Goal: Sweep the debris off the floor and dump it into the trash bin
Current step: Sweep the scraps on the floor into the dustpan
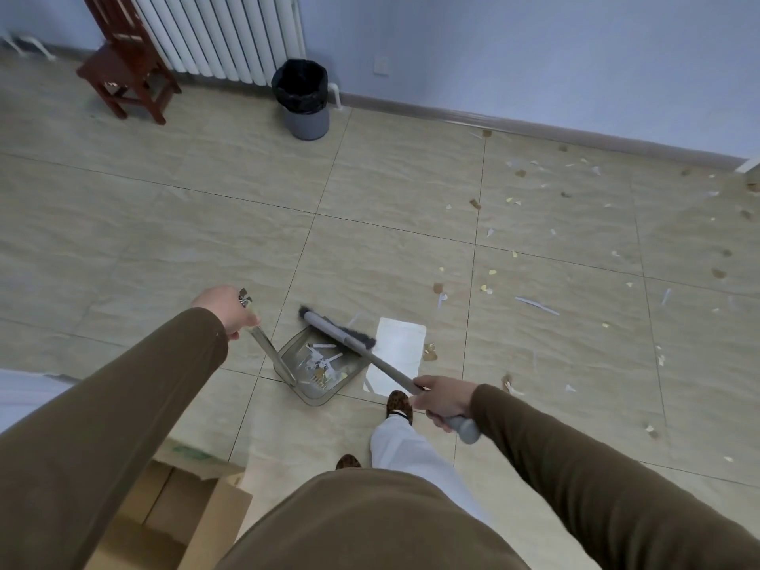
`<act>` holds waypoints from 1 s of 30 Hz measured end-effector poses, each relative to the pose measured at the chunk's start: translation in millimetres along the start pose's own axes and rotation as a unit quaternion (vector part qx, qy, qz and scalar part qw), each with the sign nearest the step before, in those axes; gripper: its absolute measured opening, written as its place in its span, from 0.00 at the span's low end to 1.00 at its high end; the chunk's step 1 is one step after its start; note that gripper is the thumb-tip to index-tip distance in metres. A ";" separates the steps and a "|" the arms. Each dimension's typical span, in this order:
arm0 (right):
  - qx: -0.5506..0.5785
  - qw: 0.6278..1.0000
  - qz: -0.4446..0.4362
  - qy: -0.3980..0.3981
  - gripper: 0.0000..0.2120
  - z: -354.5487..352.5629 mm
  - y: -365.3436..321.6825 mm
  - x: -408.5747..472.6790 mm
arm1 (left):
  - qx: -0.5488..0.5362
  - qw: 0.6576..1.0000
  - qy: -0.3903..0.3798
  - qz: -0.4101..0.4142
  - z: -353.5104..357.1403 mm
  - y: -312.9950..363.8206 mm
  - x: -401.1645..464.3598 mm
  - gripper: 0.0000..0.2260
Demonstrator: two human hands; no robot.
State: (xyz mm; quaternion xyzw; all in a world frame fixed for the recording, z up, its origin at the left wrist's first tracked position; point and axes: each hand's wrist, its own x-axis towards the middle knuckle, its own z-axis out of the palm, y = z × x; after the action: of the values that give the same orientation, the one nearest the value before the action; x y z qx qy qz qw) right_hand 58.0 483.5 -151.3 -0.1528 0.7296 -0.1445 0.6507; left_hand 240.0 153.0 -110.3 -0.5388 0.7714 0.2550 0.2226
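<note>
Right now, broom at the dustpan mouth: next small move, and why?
Probably draw the broom right and sweep the white paper sheet into the dustpan. The sheet lies flat beside the pan's open edge, the nearest large piece, and the left hand already steadies the pan's handle.

scraps (318,361) in dustpan (288,351), broom (341,333) across it, bin (303,100) beyond

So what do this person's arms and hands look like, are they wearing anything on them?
Both arms are covered by long, plain olive-brown sleeves that end at the wrists. The left hand and right hand are bare, with no gloves, and no rings or watch can be seen. The sleeves show no markings or logos.
</note>
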 end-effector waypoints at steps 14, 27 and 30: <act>-0.034 0.993 -0.062 0.095 0.20 -17.0 18.4 -35.0 | -0.026 1.000 0.007 0.008 15.3 -17.3 -13.2 0.10; 0.074 0.997 0.008 0.002 0.14 -47.0 19.8 -21.2 | -0.028 1.000 0.011 0.008 19.7 -16.1 -14.8 0.10; 0.098 0.995 -0.023 0.002 0.15 -51.8 28.0 -51.3 | -0.029 1.000 0.005 0.007 19.6 -16.7 -14.7 0.09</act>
State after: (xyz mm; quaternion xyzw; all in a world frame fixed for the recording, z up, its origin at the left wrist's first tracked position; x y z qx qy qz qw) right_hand 11.1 530.8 -110.6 -0.1053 0.7092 -0.2306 0.6578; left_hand 261.9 171.1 -118.9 -0.5410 0.7683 0.2765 0.2013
